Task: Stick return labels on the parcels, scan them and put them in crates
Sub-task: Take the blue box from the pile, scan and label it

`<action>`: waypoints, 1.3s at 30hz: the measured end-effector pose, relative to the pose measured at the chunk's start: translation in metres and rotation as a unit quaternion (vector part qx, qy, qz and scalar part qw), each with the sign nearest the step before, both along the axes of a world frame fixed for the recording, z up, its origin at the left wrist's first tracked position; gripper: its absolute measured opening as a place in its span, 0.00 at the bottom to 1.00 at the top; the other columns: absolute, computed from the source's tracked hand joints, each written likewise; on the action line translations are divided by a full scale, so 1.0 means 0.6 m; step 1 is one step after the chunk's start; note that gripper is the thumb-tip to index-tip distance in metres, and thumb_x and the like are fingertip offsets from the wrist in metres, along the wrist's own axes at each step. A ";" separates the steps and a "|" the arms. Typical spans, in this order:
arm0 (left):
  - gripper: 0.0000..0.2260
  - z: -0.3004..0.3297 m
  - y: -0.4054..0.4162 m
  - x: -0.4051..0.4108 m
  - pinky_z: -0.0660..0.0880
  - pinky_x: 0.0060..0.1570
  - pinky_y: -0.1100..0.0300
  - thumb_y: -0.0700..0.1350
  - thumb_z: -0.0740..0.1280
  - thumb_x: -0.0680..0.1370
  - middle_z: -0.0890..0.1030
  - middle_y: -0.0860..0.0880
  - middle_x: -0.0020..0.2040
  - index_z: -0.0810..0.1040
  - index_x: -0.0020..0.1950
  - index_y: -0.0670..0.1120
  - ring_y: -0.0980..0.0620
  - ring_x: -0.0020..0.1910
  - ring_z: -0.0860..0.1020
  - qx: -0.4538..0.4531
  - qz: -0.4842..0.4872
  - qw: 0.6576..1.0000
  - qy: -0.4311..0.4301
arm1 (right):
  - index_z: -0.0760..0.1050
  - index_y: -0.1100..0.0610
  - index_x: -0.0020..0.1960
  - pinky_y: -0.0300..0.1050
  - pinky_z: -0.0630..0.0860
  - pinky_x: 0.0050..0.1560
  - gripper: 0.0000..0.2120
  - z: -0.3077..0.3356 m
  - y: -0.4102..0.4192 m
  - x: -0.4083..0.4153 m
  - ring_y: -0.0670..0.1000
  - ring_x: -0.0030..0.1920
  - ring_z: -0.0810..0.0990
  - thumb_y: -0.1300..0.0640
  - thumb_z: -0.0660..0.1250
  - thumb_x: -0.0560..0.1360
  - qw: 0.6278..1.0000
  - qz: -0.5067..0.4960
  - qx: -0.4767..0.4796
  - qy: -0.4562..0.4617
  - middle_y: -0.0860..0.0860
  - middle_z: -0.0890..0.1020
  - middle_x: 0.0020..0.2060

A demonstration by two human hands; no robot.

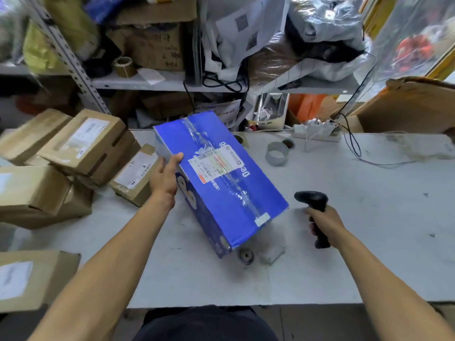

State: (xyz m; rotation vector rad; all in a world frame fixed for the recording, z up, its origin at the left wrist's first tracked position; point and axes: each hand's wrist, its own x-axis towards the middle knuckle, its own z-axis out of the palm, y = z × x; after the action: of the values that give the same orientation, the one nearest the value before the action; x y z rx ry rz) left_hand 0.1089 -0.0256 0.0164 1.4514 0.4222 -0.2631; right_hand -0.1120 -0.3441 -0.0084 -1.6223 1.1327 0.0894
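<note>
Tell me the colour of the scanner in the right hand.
Black scanner, seen in the head view.

The glossy blue cardboard box (221,178) carries shiny, wrinkled clear tape and a matt white paper label (216,161). At nine o'clock sit plain brown cardboard parcels (83,143), dull and slightly rough. The white counter (357,217) looks smooth but scuffed, and the black plastic scanner (314,212) matt.

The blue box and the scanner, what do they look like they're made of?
Blue box: probably printed cardboard with a glossy finish, judging by its sharp folded edges and the shiny, wrinkled clear tape along its top. Scanner: likely matte black moulded plastic, going by its smooth rounded head and dull surface.
</note>
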 end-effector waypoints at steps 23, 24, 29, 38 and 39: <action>0.31 0.161 0.043 0.083 0.80 0.38 0.60 0.61 0.77 0.71 0.84 0.54 0.48 0.76 0.72 0.55 0.57 0.38 0.86 0.236 -0.197 0.949 -0.066 | 0.78 0.51 0.54 0.34 0.65 0.23 0.12 0.234 0.132 0.119 0.43 0.21 0.66 0.66 0.72 0.76 0.882 0.400 -0.052 -0.244 0.42 0.75 0.22; 0.31 0.161 0.045 0.083 0.80 0.38 0.60 0.61 0.77 0.71 0.85 0.53 0.48 0.76 0.72 0.56 0.57 0.38 0.86 0.238 -0.198 0.949 -0.064 | 0.78 0.52 0.56 0.35 0.64 0.22 0.12 0.234 0.133 0.121 0.43 0.21 0.66 0.65 0.72 0.76 0.883 0.399 -0.045 -0.245 0.43 0.74 0.21; 0.31 0.157 0.050 0.085 0.80 0.39 0.58 0.60 0.78 0.70 0.86 0.51 0.48 0.77 0.71 0.55 0.55 0.39 0.86 0.239 -0.204 0.948 -0.058 | 0.79 0.50 0.59 0.39 0.62 0.23 0.13 0.225 0.125 0.127 0.48 0.22 0.63 0.61 0.73 0.76 0.889 0.388 -0.021 -0.242 0.48 0.70 0.23; 0.31 0.139 0.051 0.081 0.83 0.45 0.54 0.58 0.77 0.71 0.87 0.50 0.46 0.75 0.72 0.55 0.53 0.39 0.87 0.260 -0.213 0.941 -0.042 | 0.80 0.42 0.56 0.48 0.63 0.27 0.15 0.221 0.110 0.121 0.55 0.29 0.63 0.51 0.76 0.71 0.888 0.384 0.019 -0.250 0.57 0.69 0.28; 0.31 0.138 0.051 0.081 0.83 0.45 0.54 0.58 0.77 0.71 0.87 0.50 0.46 0.75 0.72 0.55 0.53 0.39 0.87 0.261 -0.215 0.940 -0.041 | 0.80 0.42 0.56 0.51 0.64 0.28 0.15 0.221 0.108 0.120 0.56 0.29 0.64 0.50 0.76 0.70 0.889 0.385 0.020 -0.247 0.58 0.70 0.29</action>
State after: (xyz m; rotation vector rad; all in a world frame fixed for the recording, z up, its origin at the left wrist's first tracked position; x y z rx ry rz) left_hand 0.1573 0.0050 0.0989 2.0687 0.0985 -0.4616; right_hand -0.0397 -0.2792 0.1241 -1.8312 0.0584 0.1973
